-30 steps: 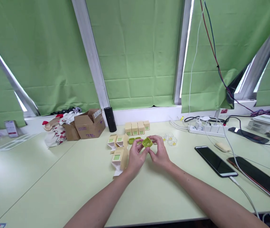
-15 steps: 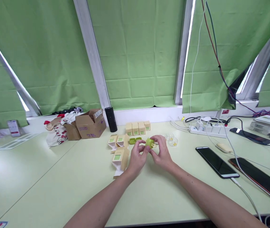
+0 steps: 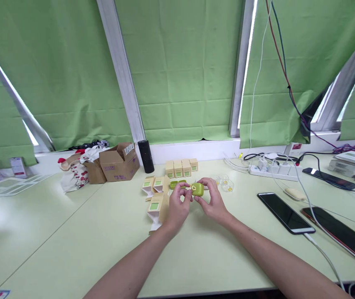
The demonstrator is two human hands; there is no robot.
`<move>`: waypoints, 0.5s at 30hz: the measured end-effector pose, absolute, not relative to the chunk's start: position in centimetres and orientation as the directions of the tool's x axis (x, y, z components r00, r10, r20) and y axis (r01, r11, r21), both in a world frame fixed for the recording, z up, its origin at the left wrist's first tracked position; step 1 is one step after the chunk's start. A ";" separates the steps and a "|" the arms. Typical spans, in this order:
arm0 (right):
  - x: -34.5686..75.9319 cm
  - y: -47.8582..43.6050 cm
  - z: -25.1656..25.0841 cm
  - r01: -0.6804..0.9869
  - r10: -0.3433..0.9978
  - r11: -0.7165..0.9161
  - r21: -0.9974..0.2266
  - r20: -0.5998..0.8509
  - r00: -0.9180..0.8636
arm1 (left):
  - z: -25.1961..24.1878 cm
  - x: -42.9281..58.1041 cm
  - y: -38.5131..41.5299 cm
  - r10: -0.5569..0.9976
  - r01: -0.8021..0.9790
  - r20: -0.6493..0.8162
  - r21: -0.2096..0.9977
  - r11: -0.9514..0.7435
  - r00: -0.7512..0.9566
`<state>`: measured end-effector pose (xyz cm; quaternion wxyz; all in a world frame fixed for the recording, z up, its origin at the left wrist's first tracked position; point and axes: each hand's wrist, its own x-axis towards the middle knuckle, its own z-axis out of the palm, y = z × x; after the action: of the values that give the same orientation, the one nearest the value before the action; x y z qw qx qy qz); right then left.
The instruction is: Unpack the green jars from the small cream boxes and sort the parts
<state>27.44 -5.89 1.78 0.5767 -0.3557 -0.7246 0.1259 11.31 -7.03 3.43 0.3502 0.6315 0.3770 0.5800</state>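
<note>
Gripping a small olive-green case (image 3: 198, 190) by its right side, the right hand (image 3: 214, 202) has its forefinger over the top and its thumb low against it, so the case sits between the two hands' fingertips, seemingly lifted off the table (image 3: 215, 257). The left hand (image 3: 179, 204) curls in from the other side, its thumb and fingertips beside a pale loop (image 3: 193, 187) on the case; whether they pinch it or merely touch it is too small to tell. For so small and smooth-looking a piece, a light hold on the solid sides seems wiser than a pull on the loop, with one hand secure before the other eases off. Working low over the table would make any slip a short drop. Just beyond the left fingertips lie green pieces (image 3: 173, 185), close enough to be knocked, so short finger movements would serve better than wide ones. Left of the left fingers stand opened cartons (image 3: 162, 207), and past the fingertips is a row of smaller boxes (image 3: 178, 169). Just beyond the right fingers are clear cups (image 3: 226, 185) with bits of yellow in them, which a stray knuckle could nudge. Well to the right of the right fingers lies a phone (image 3: 285, 211).
</note>
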 end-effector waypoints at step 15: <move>27.5 -5.9 1.9 0.243 0.723 0.677 -0.695 0.690 -0.041 | 3.9 10.8 -7.0 0.708 0.306 0.705 0.666 -0.680 0.041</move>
<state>27.49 -5.90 1.90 0.5984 -0.3485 -0.6930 0.2005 10.80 -7.05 3.89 0.1702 0.7012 0.3617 0.5903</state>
